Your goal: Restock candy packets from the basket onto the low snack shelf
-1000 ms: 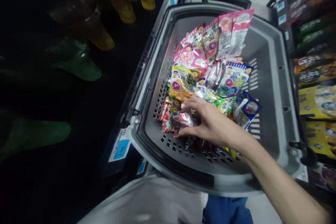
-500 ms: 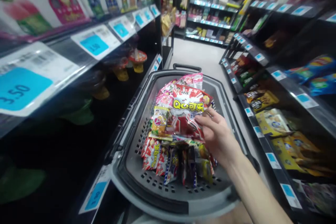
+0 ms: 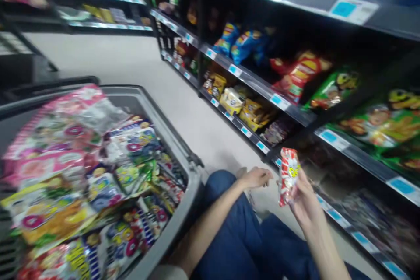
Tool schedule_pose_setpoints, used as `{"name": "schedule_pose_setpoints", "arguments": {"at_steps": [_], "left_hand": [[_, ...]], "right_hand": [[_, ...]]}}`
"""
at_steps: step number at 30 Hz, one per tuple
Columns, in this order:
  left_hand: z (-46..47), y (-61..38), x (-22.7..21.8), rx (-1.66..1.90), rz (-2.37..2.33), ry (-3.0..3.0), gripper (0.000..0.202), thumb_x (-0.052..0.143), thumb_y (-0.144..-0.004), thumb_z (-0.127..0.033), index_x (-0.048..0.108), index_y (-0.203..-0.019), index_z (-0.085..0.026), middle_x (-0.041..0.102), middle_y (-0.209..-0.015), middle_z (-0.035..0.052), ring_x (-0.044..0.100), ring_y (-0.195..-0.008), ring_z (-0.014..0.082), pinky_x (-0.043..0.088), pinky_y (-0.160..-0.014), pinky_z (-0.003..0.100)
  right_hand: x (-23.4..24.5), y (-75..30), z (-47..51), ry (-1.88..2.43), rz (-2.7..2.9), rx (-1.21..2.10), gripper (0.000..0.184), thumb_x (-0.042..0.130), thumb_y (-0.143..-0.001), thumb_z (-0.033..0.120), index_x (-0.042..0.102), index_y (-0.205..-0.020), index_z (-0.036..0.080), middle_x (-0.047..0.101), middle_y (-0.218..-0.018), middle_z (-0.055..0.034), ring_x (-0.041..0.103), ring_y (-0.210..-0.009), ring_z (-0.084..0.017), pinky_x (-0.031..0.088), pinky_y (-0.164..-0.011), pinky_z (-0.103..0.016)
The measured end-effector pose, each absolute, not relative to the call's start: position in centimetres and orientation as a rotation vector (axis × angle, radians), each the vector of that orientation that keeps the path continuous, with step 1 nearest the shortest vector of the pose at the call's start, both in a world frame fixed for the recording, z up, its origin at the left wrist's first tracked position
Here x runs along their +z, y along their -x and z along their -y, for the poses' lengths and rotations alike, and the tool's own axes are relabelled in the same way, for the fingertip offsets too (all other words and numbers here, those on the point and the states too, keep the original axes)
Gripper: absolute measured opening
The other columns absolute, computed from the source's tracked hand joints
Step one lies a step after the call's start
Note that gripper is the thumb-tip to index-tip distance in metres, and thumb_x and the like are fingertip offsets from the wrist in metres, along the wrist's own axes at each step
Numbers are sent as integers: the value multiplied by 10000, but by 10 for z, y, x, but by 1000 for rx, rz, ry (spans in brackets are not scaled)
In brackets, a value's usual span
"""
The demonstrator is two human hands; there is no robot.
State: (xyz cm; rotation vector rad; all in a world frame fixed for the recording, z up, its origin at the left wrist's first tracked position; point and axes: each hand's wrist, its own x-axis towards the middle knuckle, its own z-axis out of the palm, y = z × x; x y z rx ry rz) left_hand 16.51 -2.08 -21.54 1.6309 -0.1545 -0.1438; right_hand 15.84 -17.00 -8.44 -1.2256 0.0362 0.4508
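My right hand [image 3: 302,190] is closed on a red-and-white packet of gummies [image 3: 288,177], held upright in front of the shelves at the right. The packet shows a bit of yellow lettering and looks narrow from here. My left hand [image 3: 257,178] reaches over my knee toward the packet, apart from it. Its fingers are bent loosely and a little apart, and I see nothing in them. On the left, a grey shopping basket [image 3: 173,135] contains several colourful bags of gummies [image 3: 55,210], with pink bags [image 3: 72,122] at its far end.
Dark shelves [image 3: 249,81] with blue-and-white price tags run along the right. Blue chip bags [image 3: 246,46], a red bag [image 3: 302,74] and green bags [image 3: 387,127] sit on them. My knees [image 3: 229,223] are beside the basket. Pale floor [image 3: 121,57] extends toward farther shelves.
The view has swung right and downward. My right hand has moved out of the basket to the right, with a red-and-white gummy packet in it. My left hand has come into view.
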Motion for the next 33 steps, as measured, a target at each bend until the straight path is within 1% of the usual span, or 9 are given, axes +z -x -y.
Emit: {"name": "schedule_pose_setpoints", "arguments": {"at_steps": [3,5,7,9,11,13,19,24,33], "left_hand": [[39,-176,-225,-269,48,-1244,656,363,-951,-681,659,-1086,-110,697,-916,129,661,-767,183,588,-693,351],[41,-176,-229,-356,43,-1116,746,462,-858,-777,651,-1167,-124,691,-1081,160,669,-884,224,598,-699,377],[41,-173,-233,-444,70,-1219,745,614,-780,-757,663,-1200,-144,690,-1143,147,663,-937,236,586,-704,342],[43,-169,-239,-463,56,-1442,688,656,-776,-717,712,-1131,-130,722,-1049,118,664,-881,219,551,-696,289],[44,-167,-244,-389,-2,-1626,651,623,-801,-716,754,-994,-107,737,-913,93,654,-805,202,516,-686,262],[45,-169,-247,-287,-71,-1672,616,641,-797,-699,760,-897,-103,740,-879,85,651,-797,203,503,-694,259],[43,-177,-242,-86,-369,-1492,615,752,-703,-684,752,-922,-110,758,-904,97,679,-759,223,538,-693,294],[43,-168,-231,-43,-394,-1511,580,785,-695,-650,749,-878,-101,757,-847,99,675,-711,210,541,-662,282],[48,-165,-224,-19,-422,-1535,634,802,-613,-693,735,-810,-94,749,-810,104,668,-712,229,523,-626,285]], "right_hand": [[-150,-177,221,1271,-199,300,727,931,-590,334,675,-1266,256,729,-1174,-58,717,-926,-157,592,-802,-233],[-189,-177,242,1270,-261,272,776,939,-585,343,655,-1300,236,731,-1174,-72,719,-933,-171,594,-812,-260],[-219,-169,254,1227,-292,293,776,937,-599,363,652,-1305,217,736,-1165,-89,723,-936,-193,596,-837,-304],[-235,-156,257,1165,-312,349,735,934,-612,382,672,-1273,195,745,-1135,-108,729,-928,-217,595,-851,-340],[-240,-144,254,1088,-306,424,690,931,-624,395,689,-1236,185,747,-1124,-121,732,-931,-235,593,-857,-355],[-239,-138,248,998,-270,479,659,929,-630,392,695,-1213,194,738,-1158,-118,726,-974,-241,584,-880,-352],[-250,-142,245,948,-290,524,559,959,-551,389,755,-1011,145,768,-1028,-104,733,-892,-225,586,-859,-332],[-259,-136,244,908,-381,574,548,989,-448,395,765,-853,101,772,-878,-104,731,-774,-204,599,-812,-316],[-263,-121,230,853,-383,639,511,993,-438,324,766,-842,109,771,-915,-107,737,-822,-207,603,-850,-316]]}}
